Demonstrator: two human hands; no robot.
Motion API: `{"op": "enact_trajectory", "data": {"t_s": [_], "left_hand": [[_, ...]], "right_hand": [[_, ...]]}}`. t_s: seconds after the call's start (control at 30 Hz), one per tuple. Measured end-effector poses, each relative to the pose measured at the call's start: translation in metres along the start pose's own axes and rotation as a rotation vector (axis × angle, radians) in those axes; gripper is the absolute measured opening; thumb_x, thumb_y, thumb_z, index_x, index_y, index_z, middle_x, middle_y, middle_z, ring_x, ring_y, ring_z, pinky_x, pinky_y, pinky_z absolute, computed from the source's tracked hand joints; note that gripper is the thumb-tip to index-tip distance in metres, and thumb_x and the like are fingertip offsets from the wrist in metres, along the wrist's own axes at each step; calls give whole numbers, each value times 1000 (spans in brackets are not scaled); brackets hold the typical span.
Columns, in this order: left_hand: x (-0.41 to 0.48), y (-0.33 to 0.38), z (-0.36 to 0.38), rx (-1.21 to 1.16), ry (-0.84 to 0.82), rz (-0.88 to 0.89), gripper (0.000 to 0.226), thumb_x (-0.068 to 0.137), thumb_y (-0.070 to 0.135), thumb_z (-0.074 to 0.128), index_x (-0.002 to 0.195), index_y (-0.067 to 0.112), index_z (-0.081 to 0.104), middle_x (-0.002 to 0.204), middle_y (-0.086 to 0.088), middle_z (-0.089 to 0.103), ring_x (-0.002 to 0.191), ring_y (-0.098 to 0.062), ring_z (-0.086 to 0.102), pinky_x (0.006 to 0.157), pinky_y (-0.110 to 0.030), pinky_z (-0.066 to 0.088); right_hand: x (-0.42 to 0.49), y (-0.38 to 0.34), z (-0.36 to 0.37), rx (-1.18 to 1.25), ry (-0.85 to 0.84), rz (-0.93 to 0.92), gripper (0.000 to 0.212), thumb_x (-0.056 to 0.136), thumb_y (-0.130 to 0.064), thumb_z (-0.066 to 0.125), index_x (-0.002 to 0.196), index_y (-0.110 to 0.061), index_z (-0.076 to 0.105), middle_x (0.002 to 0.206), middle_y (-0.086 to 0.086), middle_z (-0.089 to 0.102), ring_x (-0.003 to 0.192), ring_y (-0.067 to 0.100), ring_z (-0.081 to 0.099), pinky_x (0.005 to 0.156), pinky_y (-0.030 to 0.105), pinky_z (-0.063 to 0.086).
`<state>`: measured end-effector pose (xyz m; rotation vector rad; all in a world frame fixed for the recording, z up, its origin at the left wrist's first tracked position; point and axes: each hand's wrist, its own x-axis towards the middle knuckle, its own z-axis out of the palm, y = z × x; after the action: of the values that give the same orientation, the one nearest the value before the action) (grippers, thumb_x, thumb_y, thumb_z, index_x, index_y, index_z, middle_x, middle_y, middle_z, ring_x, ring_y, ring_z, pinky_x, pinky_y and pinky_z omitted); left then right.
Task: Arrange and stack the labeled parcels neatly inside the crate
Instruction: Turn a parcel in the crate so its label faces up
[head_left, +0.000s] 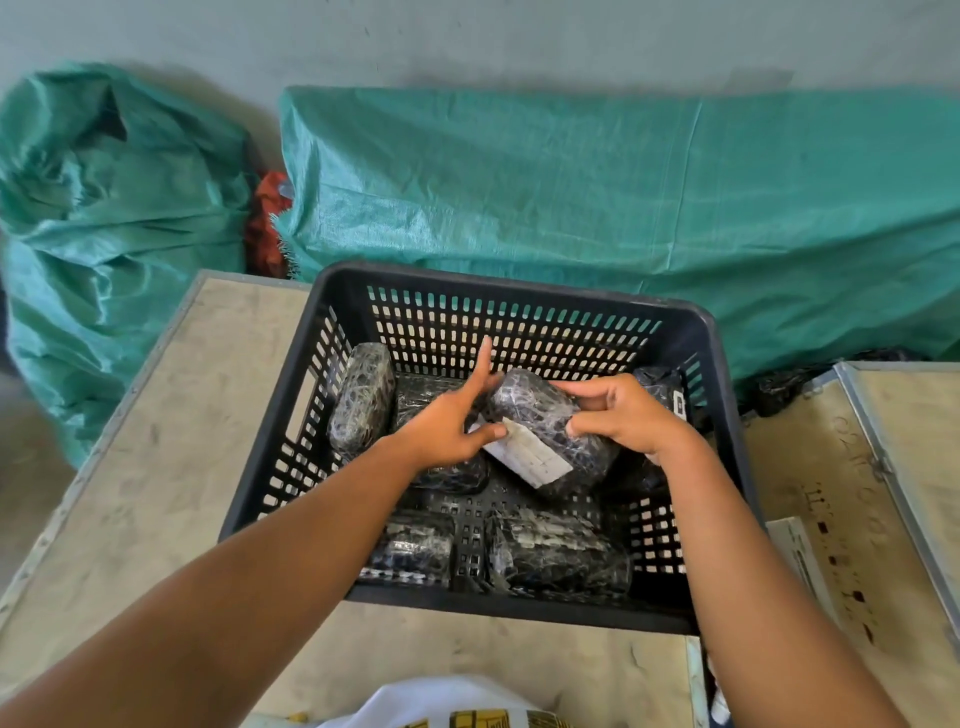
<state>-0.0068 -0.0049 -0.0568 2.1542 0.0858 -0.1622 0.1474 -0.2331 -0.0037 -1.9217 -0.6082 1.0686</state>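
Observation:
A black slotted plastic crate (711, 415) stands on a wooden table. Inside it lie several black plastic-wrapped parcels. One parcel with a white label (545, 431) is tilted in the middle, held between both hands. My left hand (447, 421) pinches its label edge with thumb and fingers, index finger pointing up. My right hand (623, 415) grips its right end. Another parcel (362, 400) stands on edge against the left wall. Two parcels lie near the front wall (415, 545) (561, 551). One more parcel (660, 389) sits behind my right hand, partly hidden.
The wooden table (156, 467) has a metal edge. A second wooden board (857, 493) with a metal frame lies at the right. Green woven sacks (623, 197) (104, 234) rest against the wall behind the crate. A white and yellow garment (467, 706) shows at the bottom.

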Motion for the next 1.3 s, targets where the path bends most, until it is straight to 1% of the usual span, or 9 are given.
{"op": "enact_trajectory", "data": {"t_s": [0.2,0.33,0.43,0.7,0.9,1.0,1.07,1.13,1.3], "left_hand": [[7,10,6,45,50,94,98,102,27,59,155,45,-22,153,-21,45,128,-33,53,104,-30,36],[6,8,7,-46,96,-35,91,105,30,52,149,59,-22,144,-9,51,63,3,64,60,-11,48],[4,7,5,-94,145,-103,82,106,40,48,148,62,-19,136,14,43,51,-1,57,51,-15,48],[10,3,13,-202,207,-237,77,104,39,53,159,48,-1,118,24,56,69,-8,61,61,-41,57],[19,-5,32,-14,9,-270,117,92,27,74,157,38,-22,138,-3,62,67,7,66,53,-10,51],[23,-6,43,146,-77,-273,120,92,37,72,154,30,-30,149,-14,52,94,-12,68,78,-26,57],[27,-8,47,339,-147,-311,115,92,45,70,158,26,-22,166,-17,21,144,-40,35,114,-53,37],[30,-10,48,589,-263,-301,104,91,53,66,162,26,-5,168,-9,-16,149,-45,-20,118,-68,-3],[29,-17,67,670,-336,-290,106,90,59,63,162,23,-7,167,-4,-20,150,-36,-24,115,-69,-9]], "right_hand": [[-4,0,-4,203,160,-21,51,81,-4,81,119,-38,76,113,-2,79,112,9,72,105,35,49],[0,1,2,295,387,-75,43,84,-29,83,122,-43,72,126,-15,73,123,2,63,112,41,40],[0,2,8,209,375,-129,64,75,-47,84,132,-59,58,142,-25,57,127,-13,51,108,32,43],[12,12,35,-234,214,-64,95,76,-30,90,155,-43,39,170,4,19,157,22,15,125,41,15],[18,24,33,-278,242,73,97,81,-19,87,158,-42,33,169,12,21,156,31,20,125,52,22],[21,30,33,-342,235,116,98,82,-18,87,158,-44,32,170,14,18,156,34,18,125,51,21],[26,35,37,-373,232,165,98,83,-13,85,159,-40,31,166,13,25,152,34,28,123,45,27],[32,39,44,-439,227,240,96,87,-10,81,162,-34,26,165,15,27,150,35,33,121,41,31],[39,45,52,-503,136,368,124,77,-16,90,164,-34,4,170,20,-13,154,37,21,122,41,23]]}}
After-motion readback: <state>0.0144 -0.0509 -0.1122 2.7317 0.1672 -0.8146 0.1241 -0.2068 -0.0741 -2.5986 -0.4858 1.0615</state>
